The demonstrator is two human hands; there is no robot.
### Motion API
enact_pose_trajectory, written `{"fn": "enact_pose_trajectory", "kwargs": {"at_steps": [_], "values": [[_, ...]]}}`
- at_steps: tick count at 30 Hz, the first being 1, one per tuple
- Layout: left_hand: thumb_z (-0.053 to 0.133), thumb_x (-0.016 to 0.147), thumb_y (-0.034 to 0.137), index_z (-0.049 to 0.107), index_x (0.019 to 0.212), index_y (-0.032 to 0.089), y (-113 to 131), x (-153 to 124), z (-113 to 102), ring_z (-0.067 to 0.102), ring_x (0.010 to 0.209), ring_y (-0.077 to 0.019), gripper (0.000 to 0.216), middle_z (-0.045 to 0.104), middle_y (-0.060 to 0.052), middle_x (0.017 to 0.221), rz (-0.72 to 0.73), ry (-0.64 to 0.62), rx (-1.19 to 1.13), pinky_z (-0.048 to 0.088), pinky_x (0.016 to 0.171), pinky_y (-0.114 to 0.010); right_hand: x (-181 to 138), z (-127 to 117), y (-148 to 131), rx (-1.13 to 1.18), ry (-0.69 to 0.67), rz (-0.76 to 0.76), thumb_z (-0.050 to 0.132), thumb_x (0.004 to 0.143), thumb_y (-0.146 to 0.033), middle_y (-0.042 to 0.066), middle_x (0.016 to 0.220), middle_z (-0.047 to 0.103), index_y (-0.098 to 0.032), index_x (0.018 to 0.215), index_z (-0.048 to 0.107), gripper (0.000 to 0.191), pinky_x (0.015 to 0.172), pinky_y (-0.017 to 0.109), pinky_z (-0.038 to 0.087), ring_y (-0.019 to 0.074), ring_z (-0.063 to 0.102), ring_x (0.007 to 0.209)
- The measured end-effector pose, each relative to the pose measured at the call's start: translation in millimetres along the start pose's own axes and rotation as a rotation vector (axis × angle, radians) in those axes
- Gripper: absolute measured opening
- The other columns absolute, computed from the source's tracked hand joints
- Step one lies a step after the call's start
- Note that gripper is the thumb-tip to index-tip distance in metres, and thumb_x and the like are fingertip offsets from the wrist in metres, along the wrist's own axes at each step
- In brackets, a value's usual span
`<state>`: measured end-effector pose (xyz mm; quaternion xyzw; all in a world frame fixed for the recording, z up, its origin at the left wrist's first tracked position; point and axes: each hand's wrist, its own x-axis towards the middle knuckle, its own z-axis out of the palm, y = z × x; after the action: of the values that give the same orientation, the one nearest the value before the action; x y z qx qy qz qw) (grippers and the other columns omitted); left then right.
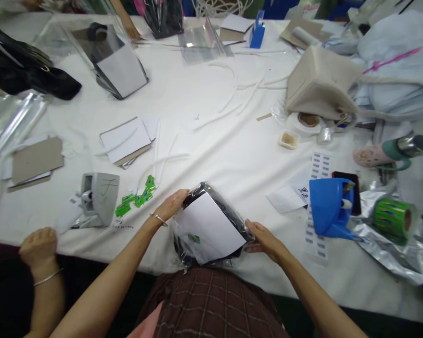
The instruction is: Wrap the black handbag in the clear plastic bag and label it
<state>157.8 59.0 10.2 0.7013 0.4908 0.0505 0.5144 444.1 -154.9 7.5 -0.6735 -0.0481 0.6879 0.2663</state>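
A clear plastic bag [211, 225] with a black item and a white card inside lies at the near edge of the white table [232, 155]. A small green sticker [193, 238] sits on the card. My left hand [171, 205] grips the bag's upper left corner, fingers curled over it. My right hand [264, 239] holds the bag's right edge, thumb on top.
Green stickers [141, 197] and a grey tape dispenser [98, 197] lie to the left. A blue dispenser [329, 206], barcode label sheets [319, 166] and a green tape roll [395, 218] are to the right. Another person's fist [38, 246] rests at the near left edge. Packed bags and card stacks [127, 141] lie farther back.
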Motion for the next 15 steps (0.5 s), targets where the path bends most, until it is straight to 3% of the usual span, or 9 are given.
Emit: {"fn": "enact_pose_trajectory", "kwargs": {"at_steps": [5, 8, 11, 15], "values": [[0.032, 0.09, 0.06, 0.066, 0.104, 0.022, 1.0, 4.3, 28.8, 0.059, 0.108, -0.0302, 0.052, 0.068, -0.009, 0.109, -0.062, 0.065, 0.016, 0.041, 0.1, -0.043, -2.6, 18.9, -5.0, 0.012, 0.01, 0.003, 0.06, 0.073, -0.075, 0.003, 0.079, 0.067, -0.021, 0.09, 0.057, 0.057, 0.066, 0.038, 0.058, 0.018, 0.064, 0.064], [0.034, 0.09, 0.061, 0.067, 0.105, 0.022, 0.3, 3.0, 24.7, 0.058, 0.112, -0.0296, 0.054, 0.068, -0.008, 0.113, -0.04, 0.052, -0.048, 0.039, 0.102, -0.041, -2.3, 22.3, -1.7, 0.051, -0.013, 0.008, 0.058, 0.073, -0.076, 0.002, 0.077, 0.066, -0.021, 0.091, 0.058, 0.057, 0.067, 0.037, 0.057, 0.0174, 0.064, 0.064], [0.022, 0.092, 0.066, 0.067, 0.112, 0.018, -2.2, 1.5, 17.0, 0.056, 0.119, -0.0294, 0.069, 0.068, -0.011, 0.118, -0.021, 0.03, -0.119, 0.038, 0.105, -0.04, -2.4, 25.8, -0.5, 0.109, -0.024, 0.005, 0.057, 0.074, -0.076, -0.001, 0.063, 0.059, -0.021, 0.082, 0.056, 0.056, 0.06, 0.033, 0.055, 0.015, 0.058, 0.053], [0.018, 0.088, 0.076, 0.062, 0.123, 0.013, 18.6, 0.9, -0.7, 0.056, 0.121, -0.0308, 0.084, 0.066, -0.014, 0.124, 0.04, 0.036, -0.408, 0.042, 0.102, -0.044, -21.9, 26.1, -29.6, 0.081, 0.13, -0.195, 0.062, 0.072, -0.073, -0.003, 0.059, 0.057, -0.021, 0.082, 0.057, 0.053, 0.046, 0.026, 0.044, 0.0134, 0.051, 0.048]]}}
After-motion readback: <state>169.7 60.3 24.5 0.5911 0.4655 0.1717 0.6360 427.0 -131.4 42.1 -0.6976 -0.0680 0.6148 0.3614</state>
